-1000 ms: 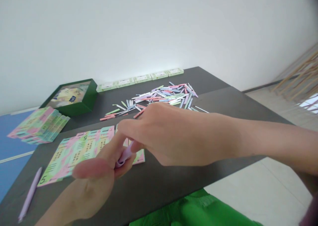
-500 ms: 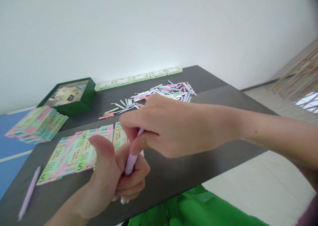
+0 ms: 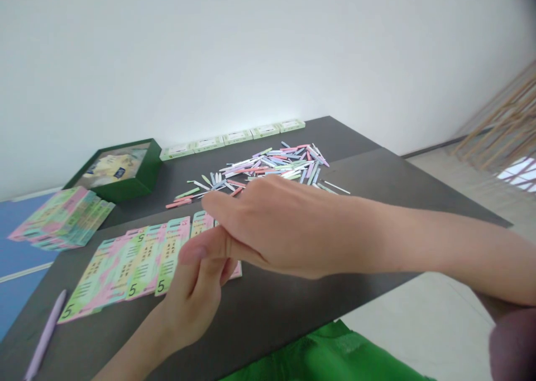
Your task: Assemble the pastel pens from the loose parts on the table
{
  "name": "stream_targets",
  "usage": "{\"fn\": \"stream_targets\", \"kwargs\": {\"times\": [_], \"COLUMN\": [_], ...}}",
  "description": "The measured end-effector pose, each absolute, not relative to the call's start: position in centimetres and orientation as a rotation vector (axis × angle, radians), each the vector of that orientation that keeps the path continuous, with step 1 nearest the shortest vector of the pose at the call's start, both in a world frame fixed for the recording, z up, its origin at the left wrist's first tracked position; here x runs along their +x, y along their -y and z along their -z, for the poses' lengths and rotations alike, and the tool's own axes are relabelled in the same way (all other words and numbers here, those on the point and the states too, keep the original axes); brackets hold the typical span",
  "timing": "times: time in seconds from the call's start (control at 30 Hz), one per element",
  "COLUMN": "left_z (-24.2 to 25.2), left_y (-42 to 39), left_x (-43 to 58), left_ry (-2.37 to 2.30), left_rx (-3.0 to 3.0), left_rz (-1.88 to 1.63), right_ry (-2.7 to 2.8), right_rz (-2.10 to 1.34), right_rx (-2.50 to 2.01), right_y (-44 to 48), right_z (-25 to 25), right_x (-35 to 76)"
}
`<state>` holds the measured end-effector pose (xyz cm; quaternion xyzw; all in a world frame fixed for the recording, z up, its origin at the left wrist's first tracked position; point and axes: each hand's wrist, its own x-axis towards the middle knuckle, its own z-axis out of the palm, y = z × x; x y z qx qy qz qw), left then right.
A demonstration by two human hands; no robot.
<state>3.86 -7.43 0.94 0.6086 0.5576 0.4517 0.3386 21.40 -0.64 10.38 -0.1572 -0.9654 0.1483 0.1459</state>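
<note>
My left hand (image 3: 193, 297) rises from the lower left with its fingers curled, and my right hand (image 3: 272, 230) reaches across from the right and meets it. Both hover over a row of pastel pink-and-green printed sheets marked 5 (image 3: 134, 266), which partly hide under them. Whether the hands hold anything is hidden. A lilac pen (image 3: 45, 328) lies apart on the table at the lower left. Beyond my right hand is a loose heap of thin pastel paper strips (image 3: 272, 166).
The dark grey table (image 3: 293, 297) ends in an edge close to me. A stack of printed sheets (image 3: 62, 218) and a green box (image 3: 118, 168) stand on the left, with small green-edged packets (image 3: 232, 138) along the wall. A blue mat (image 3: 20, 241) lies left.
The lilac pen-like piece held between my hands earlier no longer shows. My fingers have closed together over the sheets, and my right hand sits lower and nearer my left.
</note>
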Motion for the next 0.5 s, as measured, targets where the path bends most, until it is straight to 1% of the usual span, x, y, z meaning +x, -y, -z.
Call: {"fn": "stream_targets", "kwargs": {"times": [0.1,0.2,0.27,0.3,0.37,0.43,0.5], "left_z": [-0.9,-0.8,-0.8,-0.9,-1.1,-1.3,-1.4], "left_y": [7.4,7.0,6.8,6.8,6.8,6.8,6.9], "left_x": [3.6,3.5,3.4,3.4,3.3,3.2,3.2], "left_ry": [-1.391,-0.933,-0.629,-0.550,-0.475,-0.434,-0.415], "left_rx": [1.498,1.190,0.982,0.928,0.870,0.836,0.816], "left_rz": [-1.175,-1.045,-0.912,-0.866,-0.831,-0.831,-0.822], "right_ry": [2.694,2.681,2.768,2.802,2.818,2.790,2.830], "right_rz": [-0.314,-0.262,-0.337,-0.369,-0.317,-0.189,-0.181], "right_rx": [-0.517,-0.433,-0.271,-0.211,-0.154,-0.200,-0.252], "right_y": [0.5,-0.3,-0.8,-1.1,-1.3,-1.3,-1.1], "right_z": [-9.5,-9.3,-9.4,-9.5,-9.6,-9.9,-10.1], "right_x": [22.3,23.0,23.0,22.9,22.4,21.9,21.5]}}
